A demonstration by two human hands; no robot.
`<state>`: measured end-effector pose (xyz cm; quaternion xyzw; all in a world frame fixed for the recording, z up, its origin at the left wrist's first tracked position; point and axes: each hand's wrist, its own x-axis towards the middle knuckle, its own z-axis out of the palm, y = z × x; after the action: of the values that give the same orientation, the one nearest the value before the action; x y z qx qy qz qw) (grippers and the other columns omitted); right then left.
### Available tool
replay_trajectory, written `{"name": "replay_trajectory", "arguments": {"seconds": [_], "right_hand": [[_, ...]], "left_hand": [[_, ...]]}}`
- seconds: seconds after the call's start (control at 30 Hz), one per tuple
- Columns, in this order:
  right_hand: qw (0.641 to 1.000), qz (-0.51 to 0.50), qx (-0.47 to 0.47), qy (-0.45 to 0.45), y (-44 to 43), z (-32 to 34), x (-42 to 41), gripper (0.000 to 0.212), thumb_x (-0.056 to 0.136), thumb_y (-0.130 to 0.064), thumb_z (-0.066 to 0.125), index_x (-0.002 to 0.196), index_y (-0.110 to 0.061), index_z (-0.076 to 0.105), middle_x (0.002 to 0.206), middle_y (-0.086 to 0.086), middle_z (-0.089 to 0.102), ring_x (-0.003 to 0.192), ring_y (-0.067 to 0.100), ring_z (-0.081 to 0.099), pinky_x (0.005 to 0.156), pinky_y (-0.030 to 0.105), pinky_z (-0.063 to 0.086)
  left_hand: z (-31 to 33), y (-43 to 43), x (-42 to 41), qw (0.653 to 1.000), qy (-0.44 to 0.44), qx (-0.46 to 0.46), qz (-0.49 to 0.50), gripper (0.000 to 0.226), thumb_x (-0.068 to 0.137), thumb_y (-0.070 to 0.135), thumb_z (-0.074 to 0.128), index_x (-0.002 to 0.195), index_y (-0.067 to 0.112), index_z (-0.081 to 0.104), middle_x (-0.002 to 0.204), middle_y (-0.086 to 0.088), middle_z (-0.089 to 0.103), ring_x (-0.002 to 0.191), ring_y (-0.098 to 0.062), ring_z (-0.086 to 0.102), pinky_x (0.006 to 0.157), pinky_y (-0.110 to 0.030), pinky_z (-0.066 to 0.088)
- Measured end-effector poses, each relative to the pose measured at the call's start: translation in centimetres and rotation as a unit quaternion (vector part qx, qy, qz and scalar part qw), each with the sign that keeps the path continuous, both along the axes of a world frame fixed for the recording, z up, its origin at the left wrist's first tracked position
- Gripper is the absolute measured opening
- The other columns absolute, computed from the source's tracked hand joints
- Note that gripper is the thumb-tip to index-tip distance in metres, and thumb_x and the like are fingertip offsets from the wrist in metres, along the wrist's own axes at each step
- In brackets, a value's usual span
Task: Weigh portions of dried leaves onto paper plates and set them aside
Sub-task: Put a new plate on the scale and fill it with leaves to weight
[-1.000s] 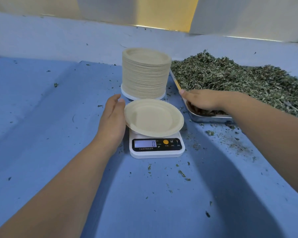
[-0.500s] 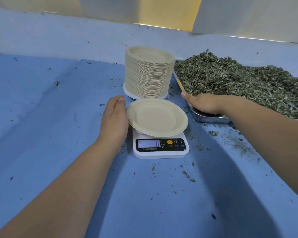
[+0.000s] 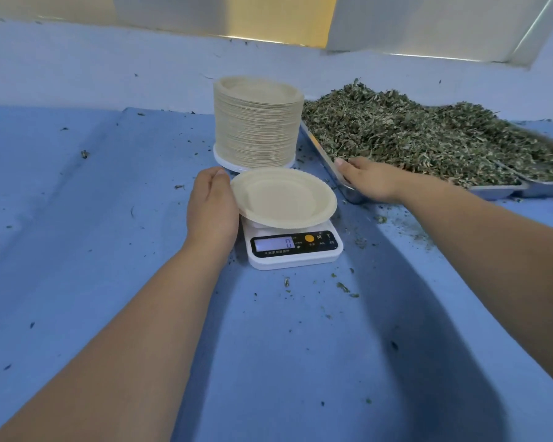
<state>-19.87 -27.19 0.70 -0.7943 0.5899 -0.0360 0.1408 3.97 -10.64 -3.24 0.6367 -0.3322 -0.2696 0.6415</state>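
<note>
Paper plate (image 3: 283, 199) on scale (image 3: 296, 250). Left hand (image 3: 213, 205), fingers straight, touches plate's left rim. Right hand (image 3: 369, 178) lies flat, unclenched, on dried leaves (image 3: 412, 135) at tray's (image 3: 492, 189) near-left corner.

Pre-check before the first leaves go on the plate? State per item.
1. Paper plate sits on the scale, empty: ok.
2. Display reads 0 with the plate on: ok.
3. Nothing else loading the plate: the left hand lies against its left rim, which could skew the reading: not ok.
4. Right hand at the supply: it rests at the near corner of the tray, beside the dried leaves: ok.
5. Leaves already in the right hand: cannot tell.
6. Plate stack upright behind the scale: ok.
</note>
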Motion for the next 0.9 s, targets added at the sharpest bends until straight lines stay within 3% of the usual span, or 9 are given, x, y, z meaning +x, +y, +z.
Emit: {"name": "replay_trajectory", "arguments": {"seconds": [0.07, 0.17, 0.27, 0.33, 0.4, 0.57, 0.63, 0.73, 0.9], "right_hand": [[1.0, -0.007, -0.002, -0.02, 0.0, 0.0, 1.0, 0.098, 0.088, -0.085, 0.012, 0.161, -0.02, 0.013, 0.163, 0.012, 0.029, 0.146, 0.034, 0.034, 0.115, 0.047, 0.027], [1.0, 0.005, 0.011, 0.006, 0.3, 0.0, 2.4, 0.095, 0.093, -0.08, 0.011, 0.155, -0.012, 0.033, 0.155, 0.017, 0.042, 0.138, 0.036, 0.043, 0.11, 0.046, 0.033], [0.997, 0.025, -0.051, 0.047, 0.2, -0.8, 2.5, 0.086, 0.097, -0.074, 0.017, 0.103, -0.008, 0.069, 0.101, 0.019, 0.068, 0.096, 0.035, 0.064, 0.081, 0.04, 0.047], [0.991, 0.022, -0.134, 0.013, 0.0, -1.3, 1.9, 0.072, 0.101, -0.067, 0.026, 0.059, -0.013, 0.049, 0.055, 0.008, 0.048, 0.054, 0.026, 0.05, 0.056, 0.031, 0.039], [0.982, 0.019, -0.188, -0.023, 0.0, -1.6, 1.4, 0.068, 0.103, -0.057, 0.034, 0.052, -0.014, 0.035, 0.046, 0.004, 0.033, 0.043, 0.022, 0.034, 0.049, 0.027, 0.031], [0.977, 0.029, -0.213, -0.003, -0.6, -1.4, 1.3, 0.059, 0.101, -0.06, 0.033, 0.068, -0.014, 0.049, 0.062, 0.008, 0.052, 0.059, 0.029, 0.053, 0.053, 0.03, 0.039], [0.982, 0.025, -0.182, 0.047, -0.7, -1.1, 1.7, 0.064, 0.097, -0.07, 0.026, 0.103, -0.016, 0.059, 0.1, 0.016, 0.063, 0.094, 0.038, 0.06, 0.071, 0.039, 0.047], [0.993, 0.017, -0.073, 0.097, -0.4, -0.7, 2.2, 0.09, 0.092, -0.081, 0.013, 0.152, -0.019, 0.039, 0.151, 0.017, 0.045, 0.135, 0.039, 0.045, 0.103, 0.048, 0.04], [0.991, 0.034, -0.059, 0.114, -0.2, -0.4, 2.3, 0.086, 0.097, -0.075, 0.013, 0.138, -0.01, 0.053, 0.134, 0.017, 0.058, 0.121, 0.037, 0.054, 0.094, 0.043, 0.042]], "left_hand": [[0.0, 0.2, 0.0, 1.0, -0.001, 0.002, -0.003, 0.024, 0.104, 0.035, 0.039, 0.087, 0.046, 0.052, 0.093, 0.029, 0.053, 0.084, 0.015, 0.047, 0.069, -0.017, 0.035], [0.0, 0.3, -0.2, 1.0, -0.002, 0.003, -0.004, 0.024, 0.103, 0.033, 0.039, 0.087, 0.044, 0.052, 0.093, 0.027, 0.053, 0.085, 0.013, 0.048, 0.07, -0.018, 0.036], [0.1, 0.3, -0.3, 1.0, 0.001, 0.007, -0.002, 0.025, 0.102, 0.032, 0.038, 0.085, 0.043, 0.053, 0.091, 0.025, 0.054, 0.084, 0.01, 0.049, 0.07, -0.021, 0.038], [0.1, 0.1, -0.3, 1.0, -0.002, 0.003, -0.002, 0.025, 0.102, 0.032, 0.038, 0.085, 0.043, 0.053, 0.092, 0.025, 0.055, 0.085, 0.009, 0.05, 0.071, -0.022, 0.039], [-0.1, 0.0, -0.3, 1.0, -0.007, -0.001, 0.0, 0.024, 0.102, 0.033, 0.038, 0.086, 0.043, 0.053, 0.092, 0.026, 0.055, 0.084, 0.012, 0.052, 0.071, -0.022, 0.039], [-0.1, -0.1, -0.1, 1.0, -0.018, -0.004, 0.009, 0.024, 0.102, 0.032, 0.038, 0.086, 0.043, 0.052, 0.091, 0.028, 0.053, 0.069, 0.029, 0.047, 0.068, -0.017, 0.035], [-0.1, -0.2, 0.0, 1.0, -0.021, -0.003, 0.011, 0.024, 0.102, 0.032, 0.038, 0.086, 0.043, 0.052, 0.092, 0.028, 0.053, 0.075, 0.023, 0.049, 0.068, -0.016, 0.034], [-0.1, -0.2, -0.1, 1.0, -0.03, -0.003, 0.007, 0.024, 0.102, 0.032, 0.038, 0.087, 0.043, 0.052, 0.093, 0.028, 0.054, 0.073, 0.028, 0.048, 0.068, -0.015, 0.033], [-0.1, -0.2, -0.3, 0.999, -0.04, -0.007, 0.002, 0.024, 0.103, 0.033, 0.038, 0.087, 0.045, 0.051, 0.093, 0.028, 0.052, 0.069, 0.034, 0.043, 0.07, -0.015, 0.033]]}}
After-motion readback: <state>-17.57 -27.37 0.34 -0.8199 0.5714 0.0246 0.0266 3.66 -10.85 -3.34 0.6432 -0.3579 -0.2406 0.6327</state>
